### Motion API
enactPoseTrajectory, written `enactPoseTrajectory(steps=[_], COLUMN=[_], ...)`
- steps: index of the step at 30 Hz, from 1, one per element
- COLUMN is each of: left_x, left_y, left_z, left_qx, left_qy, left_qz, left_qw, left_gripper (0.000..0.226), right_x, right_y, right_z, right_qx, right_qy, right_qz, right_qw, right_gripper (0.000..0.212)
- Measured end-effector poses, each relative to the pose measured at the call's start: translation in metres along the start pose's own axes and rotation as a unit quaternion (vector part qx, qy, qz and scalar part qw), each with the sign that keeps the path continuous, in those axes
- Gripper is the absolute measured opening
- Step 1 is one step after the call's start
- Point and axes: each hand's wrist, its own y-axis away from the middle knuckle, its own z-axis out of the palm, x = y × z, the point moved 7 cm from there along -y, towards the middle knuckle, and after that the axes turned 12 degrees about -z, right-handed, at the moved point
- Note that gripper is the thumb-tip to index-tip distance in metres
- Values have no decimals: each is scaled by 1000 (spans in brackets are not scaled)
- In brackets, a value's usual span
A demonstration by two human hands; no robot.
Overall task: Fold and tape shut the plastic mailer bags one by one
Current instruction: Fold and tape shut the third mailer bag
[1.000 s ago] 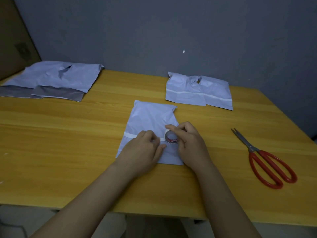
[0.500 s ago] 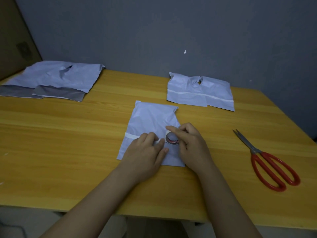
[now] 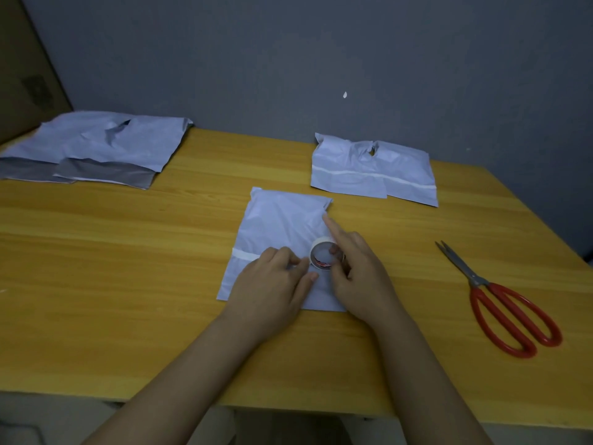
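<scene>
A folded white mailer bag [image 3: 282,220] lies flat at the middle of the wooden table [image 3: 128,268]. A strip of white tape [image 3: 244,253] runs across it from its left edge. My left hand [image 3: 272,287] presses down on the tape with its fingertips. My right hand [image 3: 356,271] holds a small white tape roll [image 3: 324,258] standing on the bag, with a finger inside the ring and the index finger pointing away from me.
Red-handled scissors [image 3: 500,303] lie at the right. Two taped bags [image 3: 372,171] sit at the back centre. A pile of unfolded bags [image 3: 96,146] with grey flaps lies at the back left. A grey wall stands behind the table.
My right hand has tilted the tape roll up and stretched its index finger out over the bag. My left hand stays on the tape strip.
</scene>
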Motion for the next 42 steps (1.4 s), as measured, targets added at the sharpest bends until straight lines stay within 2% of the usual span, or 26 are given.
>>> enactPoseTrajectory(steps=[3,6,13,18,23,27,29,42], left_x=[0,2,1,1,-2,-1,-2,-1], left_y=[2,2,6,7,7,5,5,6], left_z=[1,2,4,4,12,16,19,21], left_qx=[-2,-4,16,11,-14,-89,-109,-104], left_qy=[-10,-15,-19,-30,-25,-17,-30,-70], left_qz=[-6,-12,-4,-2,0,-19,-35,-35], left_qw=[1000,1000,1000,999,1000,996,993,991], left_gripper=[63,64,52,52,58,88,96,98], right_x=[7,6,4,2,3,5,7,4], right_y=[0,-1,0,-1,0,0,-1,0], right_z=[0,-2,-3,-5,-5,-3,-2,-7], right_qx=[11,30,36,45,42,32,27,52], right_qy=[-16,-30,-44,-31,-22,-7,1,41], right_qz=[49,50,63,51,60,44,37,10], right_qw=[999,998,996,997,997,998,999,998], right_gripper=[51,29,27,17,19,19,23,39])
